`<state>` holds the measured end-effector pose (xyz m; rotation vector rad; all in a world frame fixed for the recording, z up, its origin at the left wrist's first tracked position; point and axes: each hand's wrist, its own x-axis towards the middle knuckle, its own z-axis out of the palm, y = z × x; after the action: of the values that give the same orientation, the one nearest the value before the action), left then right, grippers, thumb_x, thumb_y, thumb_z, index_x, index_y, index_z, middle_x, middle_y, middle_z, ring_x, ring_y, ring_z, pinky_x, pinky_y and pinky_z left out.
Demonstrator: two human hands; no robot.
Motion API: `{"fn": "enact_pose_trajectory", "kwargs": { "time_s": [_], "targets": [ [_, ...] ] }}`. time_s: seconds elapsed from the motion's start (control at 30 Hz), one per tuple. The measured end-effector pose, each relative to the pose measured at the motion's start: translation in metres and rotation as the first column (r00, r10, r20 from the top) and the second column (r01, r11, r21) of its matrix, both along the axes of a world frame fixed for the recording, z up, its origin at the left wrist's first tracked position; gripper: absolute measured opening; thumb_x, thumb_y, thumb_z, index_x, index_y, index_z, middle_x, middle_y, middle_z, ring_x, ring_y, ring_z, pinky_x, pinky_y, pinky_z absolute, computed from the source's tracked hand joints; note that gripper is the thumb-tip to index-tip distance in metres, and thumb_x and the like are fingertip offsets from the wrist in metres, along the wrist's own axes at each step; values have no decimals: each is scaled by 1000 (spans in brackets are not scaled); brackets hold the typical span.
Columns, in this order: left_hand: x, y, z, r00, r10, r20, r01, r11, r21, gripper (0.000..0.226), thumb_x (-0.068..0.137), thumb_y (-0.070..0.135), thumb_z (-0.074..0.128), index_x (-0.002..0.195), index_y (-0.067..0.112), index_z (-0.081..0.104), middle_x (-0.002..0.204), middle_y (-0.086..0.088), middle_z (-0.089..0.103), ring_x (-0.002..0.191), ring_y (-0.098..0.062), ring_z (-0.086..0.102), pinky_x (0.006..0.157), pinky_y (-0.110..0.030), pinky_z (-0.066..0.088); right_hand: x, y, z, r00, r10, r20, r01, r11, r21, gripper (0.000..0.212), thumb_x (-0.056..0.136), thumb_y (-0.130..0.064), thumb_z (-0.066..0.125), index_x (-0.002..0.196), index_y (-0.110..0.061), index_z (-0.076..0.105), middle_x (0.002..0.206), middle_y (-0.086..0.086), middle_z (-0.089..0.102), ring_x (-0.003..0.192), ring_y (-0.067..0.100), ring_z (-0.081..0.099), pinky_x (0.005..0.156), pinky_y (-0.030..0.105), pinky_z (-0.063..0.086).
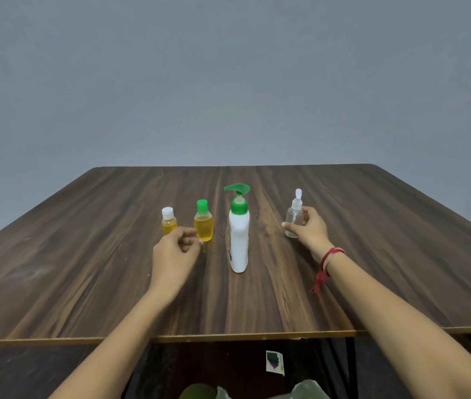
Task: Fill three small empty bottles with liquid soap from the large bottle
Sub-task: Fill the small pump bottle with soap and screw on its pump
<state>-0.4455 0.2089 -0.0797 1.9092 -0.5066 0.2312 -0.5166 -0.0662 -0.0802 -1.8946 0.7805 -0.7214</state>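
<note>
A tall white pump bottle (239,240) with a green pump head stands upright near the middle of the wooden table (84,254). Just left of the pump bottle stands a small green-capped bottle (204,226), nearly full of yellow liquid. Further left of it stands a smaller white-capped bottle (169,221), about half full of the same yellow liquid. To the right of the pump bottle, well apart from it, a clear spray bottle (293,217) with a white nozzle stands on the table and looks empty.

The right hand (310,230) has thumb and fingers wrapped round the spray bottle's body; a red thread (326,263) circles that wrist. The left hand (175,254) hovers left of the pump bottle, fingers loosely curled round nothing, fingertips just beside the green-capped bottle's base
</note>
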Motion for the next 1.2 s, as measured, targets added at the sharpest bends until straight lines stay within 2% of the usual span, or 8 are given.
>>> {"fn": "enact_pose_trajectory", "kwargs": {
  "time_s": [0.27, 0.4, 0.47, 0.63, 0.8, 0.93, 1.03, 1.2],
  "targets": [
    [-22, 2, 5, 991, -129, 33, 133, 962, -238, 15, 87, 12, 65, 97, 23, 67, 85, 0, 69, 76, -8, 63, 72, -19, 52, -30, 30, 16, 994, 29, 104, -28, 1000, -7, 33, 75, -22, 77, 103, -14, 60, 92, -5, 60, 91, 13, 57, 74, 22, 45],
    [-38, 4, 6, 972, -216, 97, 235, 923, -304, 15, 88, 32, 62, 99, 24, 67, 88, 3, 69, 84, -15, 66, 75, -44, 57, -71, 72, 41, 947, 247, 204, -247, 969, -26, 18, 76, -17, 75, 87, -22, 61, 80, 10, 62, 71, 26, 55, 68, 32, 53],
    [-44, 6, 9, 953, -278, 121, 303, 898, -319, 24, 89, 39, 56, 103, 23, 67, 92, 4, 69, 89, -17, 66, 76, -52, 55, -87, 98, 52, 880, 429, 206, -434, 901, -19, 21, 74, -17, 75, 92, -14, 64, 81, 1, 65, 71, 14, 60, 66, 18, 51],
    [-61, 12, 32, 868, -459, 191, 496, 817, -293, 34, 93, 35, 47, 119, 17, 61, 113, 6, 67, 108, -13, 63, 88, -36, 54, -78, 141, 48, 693, 704, 155, -716, 697, 38, 43, 63, -35, 77, 97, -12, 70, 85, 19, 69, 73, 40, 60, 72, 31, 49],
    [-57, 26, 43, 803, -587, 100, 595, 785, -172, 26, 96, 26, 49, 117, 16, 60, 115, 4, 67, 112, -9, 61, 93, -25, 50, -53, 162, 42, 544, 833, 99, -839, 538, 80, 28, 77, -8, 71, 100, -22, 64, 88, -12, 72, 82, -1, 64, 74, 11, 51],
    [-52, 34, 43, 862, -502, 67, 499, 819, -282, 24, 90, 18, 54, 106, 4, 66, 99, 9, 70, 97, -2, 65, 81, -16, 48, -39, 174, 38, 559, 825, 89, -828, 561, 7, 39, 83, 5, 64, 117, -13, 56, 104, -3, 68, 95, 6, 65, 83, 18, 53],
    [-49, 30, 36, 951, -295, 95, 310, 911, -274, 16, 84, 23, 63, 94, 13, 70, 81, 3, 71, 77, -13, 66, 69, -30, 52, -27, 182, 30, 688, 723, 55, -714, 689, -122, 45, 78, -6, 69, 118, -20, 54, 102, 18, 67, 78, 22, 62, 75, 30, 52],
    [-49, 16, 30, 1000, -22, -15, 14, 918, -397, 32, 63, 26, 87, 84, 23, 64, 72, 10, 65, 68, -4, 61, 64, -21, 49, -21, 194, 19, 791, 607, 74, -592, 790, -160, 41, 80, -2, 65, 118, -16, 59, 100, 2, 70, 93, 15, 67, 84, 29, 55]
  ]
}}
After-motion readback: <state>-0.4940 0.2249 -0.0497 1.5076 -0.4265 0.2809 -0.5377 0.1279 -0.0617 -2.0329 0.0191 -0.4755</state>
